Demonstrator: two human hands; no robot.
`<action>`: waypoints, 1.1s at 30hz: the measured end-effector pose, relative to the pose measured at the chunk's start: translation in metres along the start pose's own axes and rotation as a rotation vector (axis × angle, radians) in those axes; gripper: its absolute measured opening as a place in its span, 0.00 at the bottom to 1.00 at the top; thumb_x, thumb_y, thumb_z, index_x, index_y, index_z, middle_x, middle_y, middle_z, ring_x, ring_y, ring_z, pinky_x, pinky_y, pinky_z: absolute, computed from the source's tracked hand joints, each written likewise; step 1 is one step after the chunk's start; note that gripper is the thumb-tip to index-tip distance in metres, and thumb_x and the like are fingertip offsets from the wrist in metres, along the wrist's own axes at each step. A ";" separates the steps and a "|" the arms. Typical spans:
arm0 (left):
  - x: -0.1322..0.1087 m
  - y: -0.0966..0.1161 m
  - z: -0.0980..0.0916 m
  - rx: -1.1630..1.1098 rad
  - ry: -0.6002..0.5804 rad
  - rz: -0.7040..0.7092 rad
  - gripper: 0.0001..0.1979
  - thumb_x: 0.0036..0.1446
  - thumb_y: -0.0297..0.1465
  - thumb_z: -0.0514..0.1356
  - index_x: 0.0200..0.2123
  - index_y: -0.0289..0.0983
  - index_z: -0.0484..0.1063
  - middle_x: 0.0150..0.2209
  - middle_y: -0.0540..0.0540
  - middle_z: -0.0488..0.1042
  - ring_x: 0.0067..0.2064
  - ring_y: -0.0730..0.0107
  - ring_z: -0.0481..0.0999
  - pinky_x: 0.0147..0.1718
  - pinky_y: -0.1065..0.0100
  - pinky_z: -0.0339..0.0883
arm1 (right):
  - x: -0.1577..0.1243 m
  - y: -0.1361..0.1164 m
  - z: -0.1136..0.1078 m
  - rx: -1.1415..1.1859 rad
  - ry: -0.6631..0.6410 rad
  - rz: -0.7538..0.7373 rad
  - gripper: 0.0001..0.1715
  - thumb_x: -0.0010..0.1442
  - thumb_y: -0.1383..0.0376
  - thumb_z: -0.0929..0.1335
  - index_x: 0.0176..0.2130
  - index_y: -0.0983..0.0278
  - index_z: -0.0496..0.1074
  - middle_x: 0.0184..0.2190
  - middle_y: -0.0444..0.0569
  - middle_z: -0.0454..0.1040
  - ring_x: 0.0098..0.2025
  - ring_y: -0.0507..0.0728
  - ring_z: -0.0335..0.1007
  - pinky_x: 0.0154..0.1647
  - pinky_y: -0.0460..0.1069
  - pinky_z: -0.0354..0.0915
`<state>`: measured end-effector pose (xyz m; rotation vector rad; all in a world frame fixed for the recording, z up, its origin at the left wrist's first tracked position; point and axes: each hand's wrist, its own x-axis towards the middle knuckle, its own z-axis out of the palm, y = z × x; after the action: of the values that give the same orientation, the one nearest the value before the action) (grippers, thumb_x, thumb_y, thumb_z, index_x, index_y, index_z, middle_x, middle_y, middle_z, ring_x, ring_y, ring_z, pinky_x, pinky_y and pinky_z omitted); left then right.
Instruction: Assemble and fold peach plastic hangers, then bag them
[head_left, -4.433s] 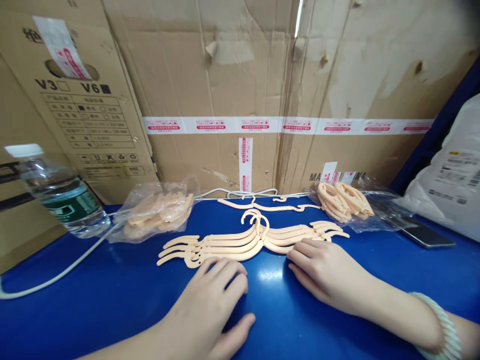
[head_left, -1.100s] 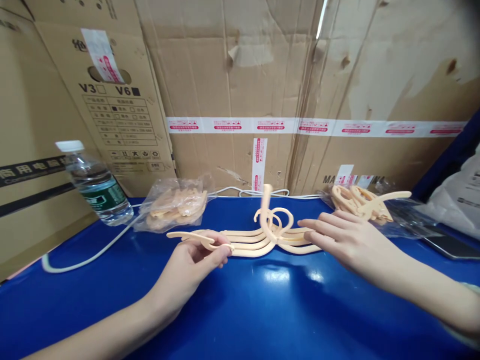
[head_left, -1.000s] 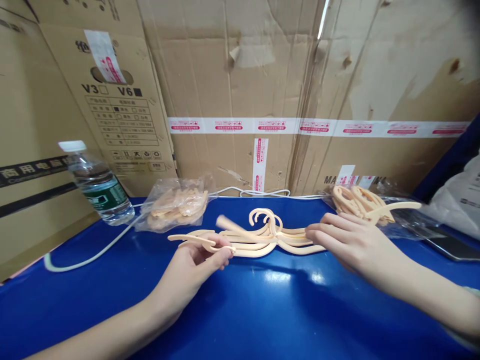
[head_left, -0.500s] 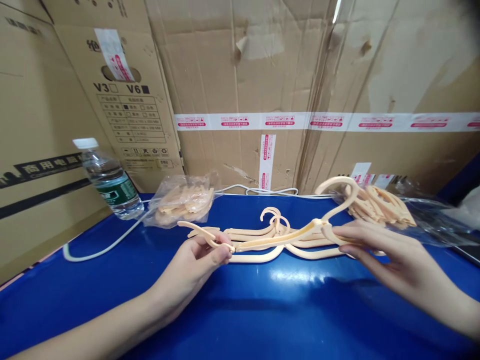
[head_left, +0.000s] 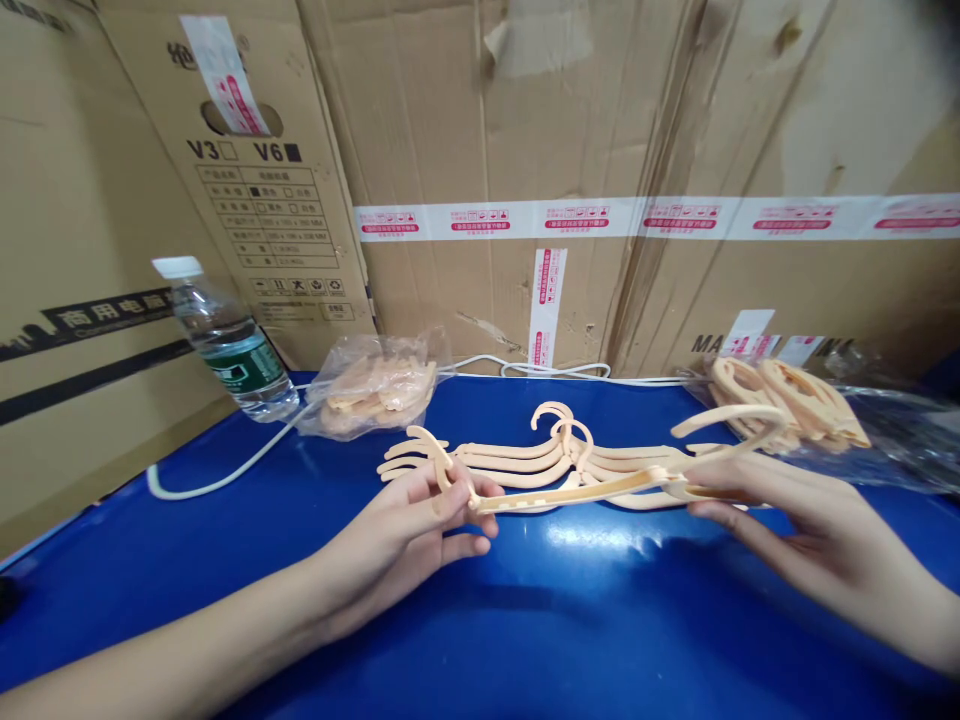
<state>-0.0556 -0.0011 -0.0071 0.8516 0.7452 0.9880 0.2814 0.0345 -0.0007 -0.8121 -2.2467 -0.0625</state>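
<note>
A peach plastic hanger [head_left: 577, 489] is held just above the blue table [head_left: 525, 620]. My left hand [head_left: 420, 520] pinches its left end between thumb and fingers. My right hand [head_left: 810, 520] grips its right part near the hook, which curves up toward the right. Behind it several more peach hangers [head_left: 525, 460] lie stacked flat on the table, their hooks up in the middle.
A water bottle [head_left: 225, 340] stands at the left. A clear bag of hangers [head_left: 375, 385] lies behind the stack, another open bag of hangers [head_left: 795, 405] at the right. A white cable [head_left: 225, 478] runs along the back. Cardboard boxes [head_left: 480, 170] wall off the rear.
My hands left the table. The left took hold of a hanger's end, the right swung the hanger round and gripped its other end, lifting it slightly toward me. The camera shifted left.
</note>
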 end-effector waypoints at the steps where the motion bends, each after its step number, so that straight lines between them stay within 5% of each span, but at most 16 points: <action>1: 0.000 0.000 0.001 -0.002 0.001 -0.004 0.06 0.58 0.33 0.69 0.34 0.37 0.78 0.40 0.46 0.75 0.38 0.70 0.75 0.39 0.69 0.70 | -0.001 0.000 0.000 0.000 0.001 0.010 0.08 0.65 0.62 0.67 0.44 0.54 0.75 0.35 0.48 0.81 0.37 0.60 0.79 0.42 0.50 0.75; 11: 0.000 -0.001 0.000 0.049 0.037 0.003 0.10 0.57 0.35 0.69 0.32 0.34 0.76 0.30 0.48 0.73 0.33 0.74 0.73 0.35 0.75 0.69 | -0.001 -0.003 0.004 -0.009 -0.013 -0.032 0.09 0.65 0.66 0.67 0.45 0.53 0.72 0.36 0.46 0.81 0.36 0.57 0.78 0.40 0.48 0.75; 20: 0.001 -0.001 0.002 0.128 0.134 0.164 0.14 0.53 0.35 0.72 0.29 0.36 0.70 0.28 0.53 0.72 0.30 0.76 0.75 0.32 0.76 0.71 | -0.006 -0.011 0.008 0.076 -0.081 -0.012 0.14 0.65 0.68 0.66 0.49 0.52 0.71 0.38 0.44 0.80 0.37 0.56 0.78 0.40 0.48 0.75; 27: 0.005 -0.005 0.000 0.124 0.248 0.226 0.18 0.43 0.34 0.77 0.28 0.35 0.70 0.26 0.53 0.74 0.26 0.76 0.76 0.27 0.77 0.72 | -0.008 -0.016 0.009 0.119 -0.077 0.022 0.17 0.64 0.67 0.67 0.51 0.51 0.72 0.41 0.45 0.81 0.41 0.58 0.79 0.38 0.48 0.76; 33: 0.005 -0.005 0.003 0.132 0.270 0.203 0.18 0.43 0.35 0.77 0.30 0.36 0.72 0.26 0.51 0.77 0.29 0.76 0.77 0.30 0.79 0.73 | -0.002 -0.023 0.007 0.216 -0.057 0.269 0.13 0.64 0.56 0.68 0.46 0.56 0.78 0.43 0.50 0.82 0.41 0.60 0.81 0.34 0.47 0.78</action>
<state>-0.0495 0.0012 -0.0110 0.9315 0.9762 1.2616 0.2650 0.0177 -0.0026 -0.9972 -2.1307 0.3283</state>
